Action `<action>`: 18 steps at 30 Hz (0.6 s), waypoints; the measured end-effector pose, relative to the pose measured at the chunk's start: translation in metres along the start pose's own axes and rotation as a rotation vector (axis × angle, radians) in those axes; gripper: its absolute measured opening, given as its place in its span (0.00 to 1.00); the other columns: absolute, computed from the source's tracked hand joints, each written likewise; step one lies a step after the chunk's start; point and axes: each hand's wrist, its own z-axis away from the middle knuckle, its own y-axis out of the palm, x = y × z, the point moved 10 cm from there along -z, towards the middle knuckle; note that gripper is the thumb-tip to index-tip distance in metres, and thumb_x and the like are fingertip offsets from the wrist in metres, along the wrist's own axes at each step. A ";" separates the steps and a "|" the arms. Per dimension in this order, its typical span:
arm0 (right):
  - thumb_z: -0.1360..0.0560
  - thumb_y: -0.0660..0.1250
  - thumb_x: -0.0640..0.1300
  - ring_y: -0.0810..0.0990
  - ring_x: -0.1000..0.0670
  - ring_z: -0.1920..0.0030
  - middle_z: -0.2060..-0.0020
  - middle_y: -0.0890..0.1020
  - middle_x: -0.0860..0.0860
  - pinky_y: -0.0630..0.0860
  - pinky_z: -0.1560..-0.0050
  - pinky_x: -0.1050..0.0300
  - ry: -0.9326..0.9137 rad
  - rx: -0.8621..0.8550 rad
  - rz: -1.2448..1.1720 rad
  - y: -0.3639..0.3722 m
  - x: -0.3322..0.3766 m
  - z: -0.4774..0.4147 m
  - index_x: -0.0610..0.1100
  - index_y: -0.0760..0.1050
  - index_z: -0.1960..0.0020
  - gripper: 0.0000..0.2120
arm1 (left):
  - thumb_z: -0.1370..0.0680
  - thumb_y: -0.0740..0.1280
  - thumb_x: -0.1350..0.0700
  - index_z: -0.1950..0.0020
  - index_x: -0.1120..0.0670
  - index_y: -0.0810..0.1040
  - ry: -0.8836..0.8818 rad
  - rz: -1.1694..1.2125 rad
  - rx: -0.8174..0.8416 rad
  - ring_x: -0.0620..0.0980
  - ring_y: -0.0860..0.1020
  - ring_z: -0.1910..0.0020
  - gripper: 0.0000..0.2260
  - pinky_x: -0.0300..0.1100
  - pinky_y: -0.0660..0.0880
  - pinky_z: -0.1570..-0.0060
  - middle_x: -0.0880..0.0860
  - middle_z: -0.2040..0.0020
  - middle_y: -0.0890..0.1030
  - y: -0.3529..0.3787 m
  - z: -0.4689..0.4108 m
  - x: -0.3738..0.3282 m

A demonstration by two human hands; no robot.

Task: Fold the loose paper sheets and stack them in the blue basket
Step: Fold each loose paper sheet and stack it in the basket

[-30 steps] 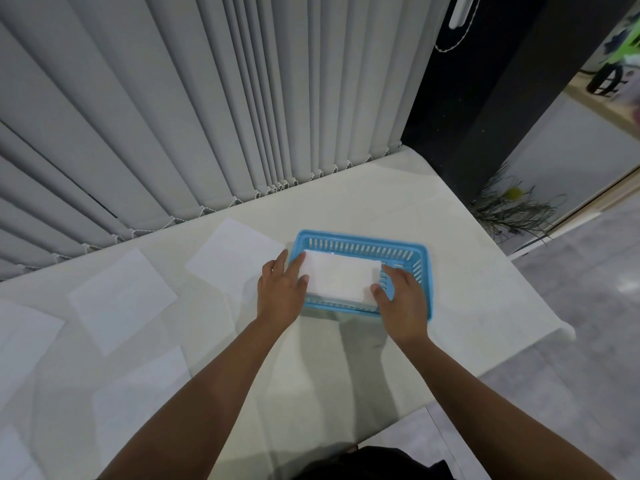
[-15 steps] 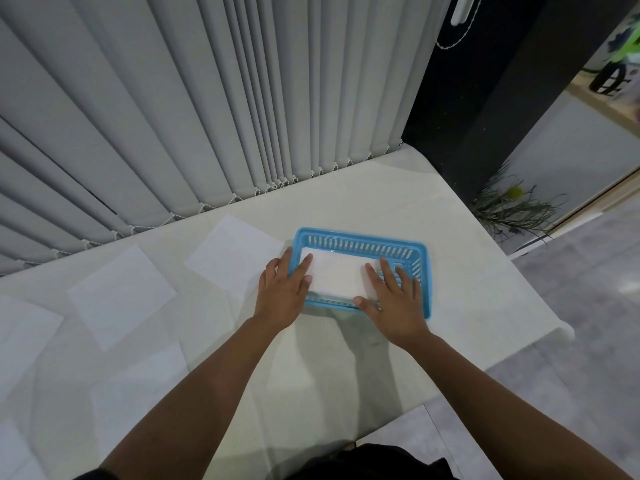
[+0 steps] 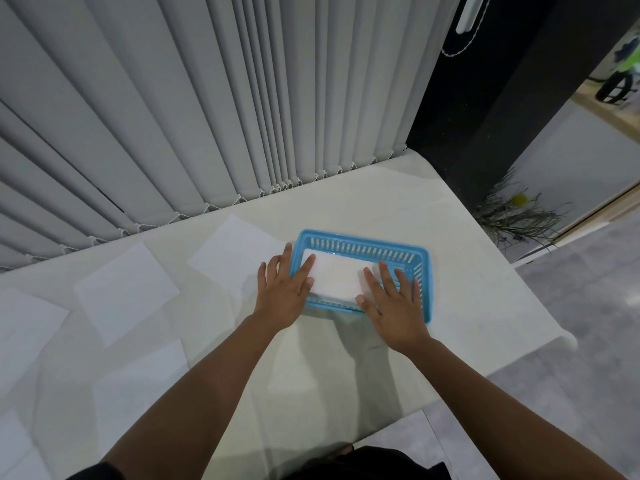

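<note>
One folded paper [image 3: 334, 278] is being settled in the blue basket [image 3: 363, 241], pressed by the flat left hand [image 3: 282, 292] and newly flattened right hand [image 3: 393, 303].

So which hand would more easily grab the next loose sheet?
Probably the left hand: it rests at the left end of the blue basket, right beside the nearest loose sheet. The right hand lies at the basket's other end, away from the sheets.

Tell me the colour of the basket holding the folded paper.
Light blue plastic basket with slotted walls, seen best in the head view.
</note>
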 end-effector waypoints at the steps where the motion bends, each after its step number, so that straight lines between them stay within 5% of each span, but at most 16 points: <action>1: 0.28 0.31 0.68 0.42 0.44 0.22 0.21 0.44 0.53 0.35 0.26 0.42 -0.007 -0.013 0.005 -0.003 0.003 -0.002 0.56 0.45 0.22 0.37 | 0.18 0.44 0.42 0.23 0.41 0.50 0.000 0.003 -0.001 0.59 0.52 0.24 0.23 0.58 0.47 0.26 0.54 0.21 0.45 -0.001 0.000 -0.001; 9: 0.20 0.46 0.62 0.43 0.42 0.22 0.21 0.43 0.51 0.39 0.25 0.37 0.001 0.081 0.036 0.010 0.004 -0.014 0.50 0.41 0.22 0.32 | 0.29 0.31 0.31 0.24 0.38 0.42 -0.016 -0.046 0.110 0.58 0.50 0.24 0.34 0.60 0.44 0.26 0.54 0.21 0.41 0.014 0.002 0.005; 18: 0.35 0.29 0.70 0.43 0.42 0.22 0.21 0.44 0.52 0.39 0.26 0.37 -0.023 0.073 -0.005 0.004 0.002 -0.019 0.52 0.42 0.22 0.45 | 0.29 0.32 0.31 0.24 0.37 0.41 -0.034 -0.005 0.082 0.58 0.47 0.23 0.33 0.59 0.41 0.26 0.51 0.21 0.39 0.004 0.002 0.005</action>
